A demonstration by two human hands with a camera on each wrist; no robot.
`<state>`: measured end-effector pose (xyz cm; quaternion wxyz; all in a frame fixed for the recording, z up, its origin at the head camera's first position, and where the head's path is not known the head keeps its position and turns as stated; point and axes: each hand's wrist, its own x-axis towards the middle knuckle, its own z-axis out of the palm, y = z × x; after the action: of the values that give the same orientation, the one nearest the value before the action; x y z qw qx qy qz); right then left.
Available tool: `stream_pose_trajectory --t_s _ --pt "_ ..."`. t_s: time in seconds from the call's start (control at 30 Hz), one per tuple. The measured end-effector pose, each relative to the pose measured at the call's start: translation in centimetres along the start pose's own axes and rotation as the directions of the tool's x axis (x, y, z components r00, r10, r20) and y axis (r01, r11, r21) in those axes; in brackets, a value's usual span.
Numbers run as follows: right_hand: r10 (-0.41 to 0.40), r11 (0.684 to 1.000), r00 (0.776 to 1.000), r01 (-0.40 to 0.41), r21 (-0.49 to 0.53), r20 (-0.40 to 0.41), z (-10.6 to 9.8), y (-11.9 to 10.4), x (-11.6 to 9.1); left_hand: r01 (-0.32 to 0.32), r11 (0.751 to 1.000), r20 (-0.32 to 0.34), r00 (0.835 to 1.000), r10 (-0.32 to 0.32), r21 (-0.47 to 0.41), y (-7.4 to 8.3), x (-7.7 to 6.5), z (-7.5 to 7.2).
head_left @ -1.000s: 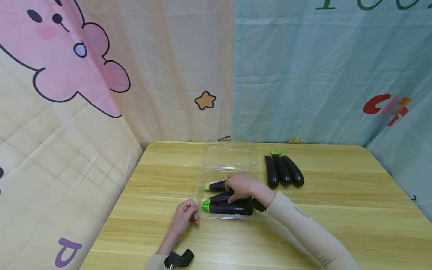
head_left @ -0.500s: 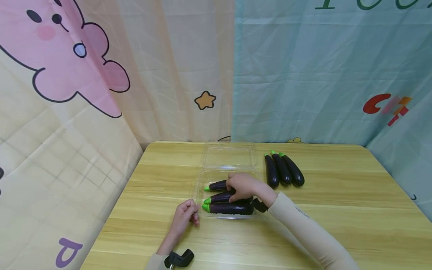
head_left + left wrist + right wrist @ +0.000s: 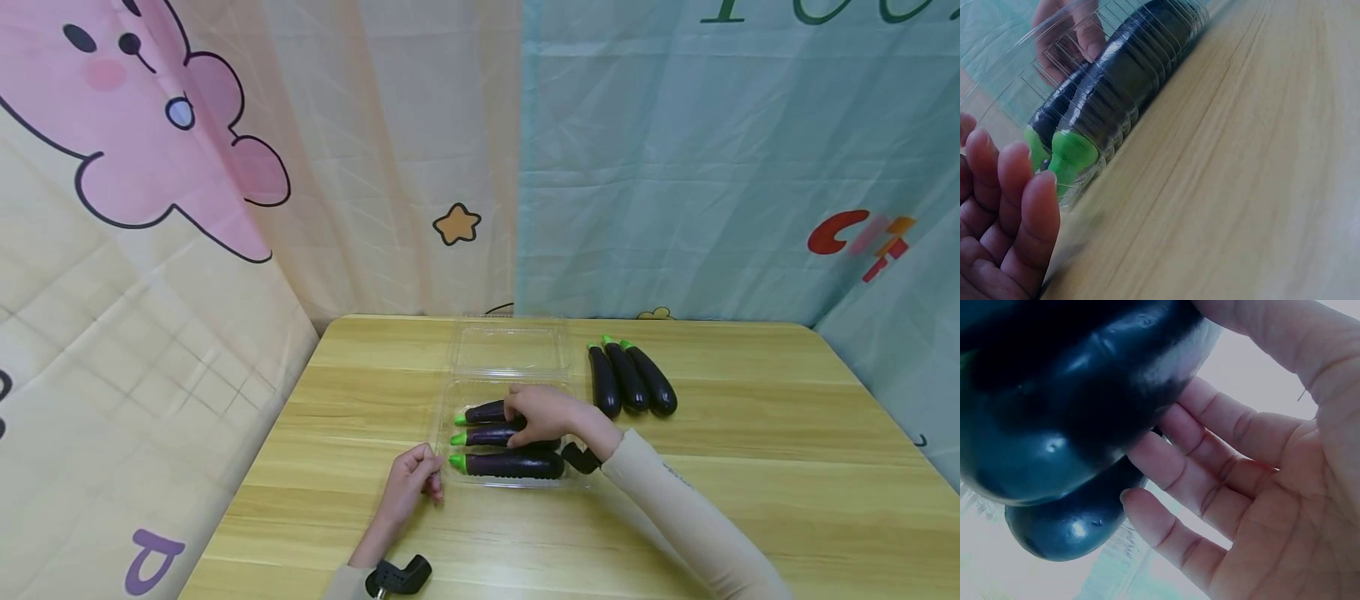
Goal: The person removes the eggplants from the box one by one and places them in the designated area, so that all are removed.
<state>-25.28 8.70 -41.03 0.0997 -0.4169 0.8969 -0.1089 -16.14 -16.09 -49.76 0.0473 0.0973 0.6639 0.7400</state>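
Observation:
An open clear plastic clamshell box [image 3: 577,483] holds three dark purple eggplants with green stems, lying crosswise. My right hand [image 3: 543,412] reaches in from above and grips the middle eggplant [image 3: 487,436], thumb on the near side. In the right wrist view, its thumb and fingers curl around a glossy eggplant [image 3: 1085,406]. The front eggplant [image 3: 510,466] lies along the box's near wall; the back eggplant [image 3: 486,412] is partly hidden by my right hand. My left hand [image 3: 412,475], fingers curled, pinches the box's left edge; the contact itself is mostly hidden.
Three more eggplants [image 3: 632,377] lie side by side on the wooden table [image 3: 750,500], right of the box. The clear lid [image 3: 510,350] lies folded back toward the table's far edge. Printed curtains [image 3: 637,167] hang behind and beside the table.
The middle eggplant has shifted slightly away from the front one, toward the back one, in my right hand. My left hand and the box have stayed put.

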Motion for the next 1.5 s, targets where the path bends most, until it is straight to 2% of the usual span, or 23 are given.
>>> stream_pose_trajectory --t_s 0.77,1.2,1.5 --pt "0.038 0.989 0.998 -0.029 0.143 -0.059 -0.4 0.2 -0.4 -0.008 1.000 0.005 1.000 0.008 0.015 -0.1 0.0 -0.1" --pt "0.049 0.984 0.997 -0.040 0.174 -0.051 -0.7 0.3 -0.7 -0.018 1.000 0.010 1.000 0.018 0.004 0.0 -0.1 0.0" --pt "0.063 0.980 0.995 -0.046 0.196 -0.082 -1.0 0.2 -1.0 -0.009 1.000 0.003 1.000 0.009 0.003 0.0 0.0 0.0"
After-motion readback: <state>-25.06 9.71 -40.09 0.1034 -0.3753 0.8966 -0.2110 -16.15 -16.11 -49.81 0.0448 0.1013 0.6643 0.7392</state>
